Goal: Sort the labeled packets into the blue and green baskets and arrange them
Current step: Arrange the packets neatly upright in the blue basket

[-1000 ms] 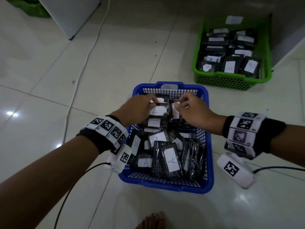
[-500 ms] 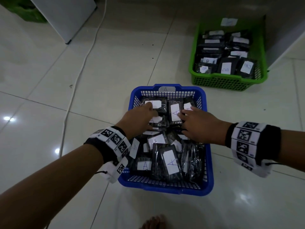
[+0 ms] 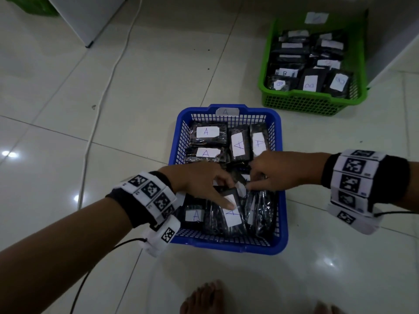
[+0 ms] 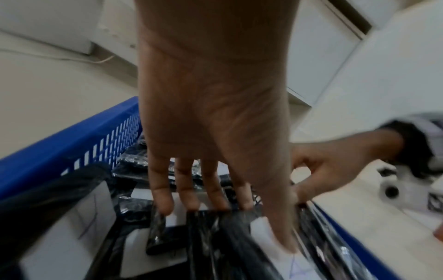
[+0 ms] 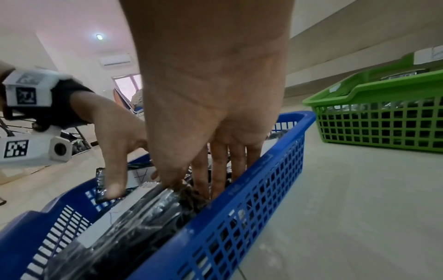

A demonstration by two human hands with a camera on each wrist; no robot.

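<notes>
Since withdrawn nearward, both hands (image 3: 199,180) midbasket.

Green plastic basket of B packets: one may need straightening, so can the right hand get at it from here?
Probably yes: the green plastic basket is open-topped, bare floor lies between, and the right hand is nearer than the left.
</notes>
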